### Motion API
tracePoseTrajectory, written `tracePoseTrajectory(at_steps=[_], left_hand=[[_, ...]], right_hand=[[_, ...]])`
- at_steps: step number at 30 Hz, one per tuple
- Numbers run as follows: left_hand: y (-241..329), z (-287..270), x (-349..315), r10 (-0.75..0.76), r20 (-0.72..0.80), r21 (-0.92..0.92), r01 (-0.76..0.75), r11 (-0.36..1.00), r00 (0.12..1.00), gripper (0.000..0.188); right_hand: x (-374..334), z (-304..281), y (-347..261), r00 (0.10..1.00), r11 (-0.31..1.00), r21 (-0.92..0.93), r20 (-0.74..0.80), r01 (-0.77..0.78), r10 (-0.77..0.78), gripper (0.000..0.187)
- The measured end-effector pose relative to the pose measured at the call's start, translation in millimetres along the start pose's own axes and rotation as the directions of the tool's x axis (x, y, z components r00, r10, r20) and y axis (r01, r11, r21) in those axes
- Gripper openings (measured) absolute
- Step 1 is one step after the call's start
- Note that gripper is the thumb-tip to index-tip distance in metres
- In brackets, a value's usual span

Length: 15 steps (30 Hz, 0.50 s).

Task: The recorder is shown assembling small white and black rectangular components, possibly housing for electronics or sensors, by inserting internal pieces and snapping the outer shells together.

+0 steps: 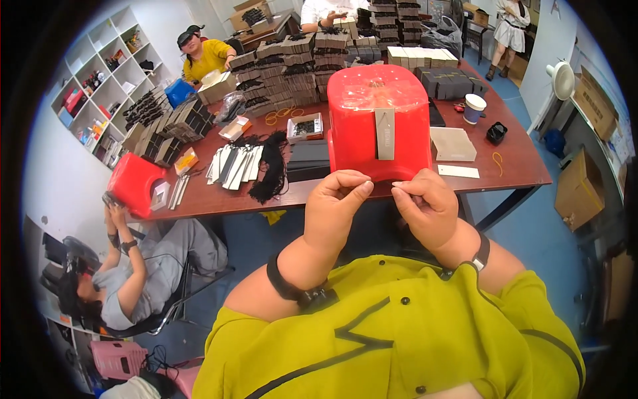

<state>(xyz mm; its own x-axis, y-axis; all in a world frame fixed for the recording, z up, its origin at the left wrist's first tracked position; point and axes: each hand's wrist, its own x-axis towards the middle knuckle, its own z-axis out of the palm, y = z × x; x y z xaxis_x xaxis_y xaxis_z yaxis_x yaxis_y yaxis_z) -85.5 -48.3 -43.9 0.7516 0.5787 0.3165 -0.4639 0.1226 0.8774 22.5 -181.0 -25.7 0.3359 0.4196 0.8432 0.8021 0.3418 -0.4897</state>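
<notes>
My left hand [337,205] and my right hand [428,207] are raised close together in front of a red plastic stool [352,100] on the table. Thumb and forefinger of each hand are pinched together; whatever lies between them is too fine to make out. Just beyond my fingertips, a grey strip-shaped tag [385,139] hangs down the stool's side below clear tape. To the left lie a bundle of black cords [271,169], a fan of white tags [234,166] and a stack of dark grey tags [309,156].
Tall bundled stacks of tags [292,66] rise at the table's back. A box of small black pieces [306,126], a cardboard box [453,144], a paper cup [473,110] and another red stool [136,183] share the table [512,166]. Several people are around it.
</notes>
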Motion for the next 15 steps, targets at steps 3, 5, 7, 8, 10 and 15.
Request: tracePoseTrajectory(at_steps=[3, 5, 7, 8, 10, 15], left_hand=[[-1.5, 0.1, 0.2, -0.006, 0.001, 0.019, 0.006, 1.000, 1.000, 0.010], [-1.1, 1.6, -0.3, -0.010, 0.001, 0.021, 0.010, 1.000, 1.000, 0.009], [-1.5, 3.1, -0.6, -0.011, 0.001, 0.023, 0.011, 1.000, 1.000, 0.008], [-1.7, 2.9, -0.9, -0.010, 0.001, 0.013, 0.010, 1.000, 1.000, 0.008], [-1.0, 2.8, -1.9, -0.006, 0.000, 0.004, 0.006, 1.000, 1.000, 0.009], [-1.9, 1.5, -1.6, -0.007, -0.002, -0.021, 0.006, 1.000, 1.000, 0.009]], right_hand=[[1.0, -2.0, 0.9, 1.000, 0.999, -0.016, 0.010, 0.028, -0.027, 0.015], [1.3, -2.9, 1.8, 0.999, 0.999, -0.020, 0.014, 0.038, -0.037, 0.015], [1.1, -3.4, 3.1, 0.999, 0.998, -0.028, 0.023, 0.049, -0.049, 0.015], [0.8, -3.0, 3.0, 0.999, 0.998, -0.027, 0.022, 0.050, -0.050, 0.015], [0.0, -1.9, 2.4, 0.999, 0.998, -0.038, 0.020, 0.042, -0.042, 0.015], [-0.8, -1.7, 3.1, 0.998, 0.996, -0.061, 0.020, 0.061, -0.060, 0.015]])
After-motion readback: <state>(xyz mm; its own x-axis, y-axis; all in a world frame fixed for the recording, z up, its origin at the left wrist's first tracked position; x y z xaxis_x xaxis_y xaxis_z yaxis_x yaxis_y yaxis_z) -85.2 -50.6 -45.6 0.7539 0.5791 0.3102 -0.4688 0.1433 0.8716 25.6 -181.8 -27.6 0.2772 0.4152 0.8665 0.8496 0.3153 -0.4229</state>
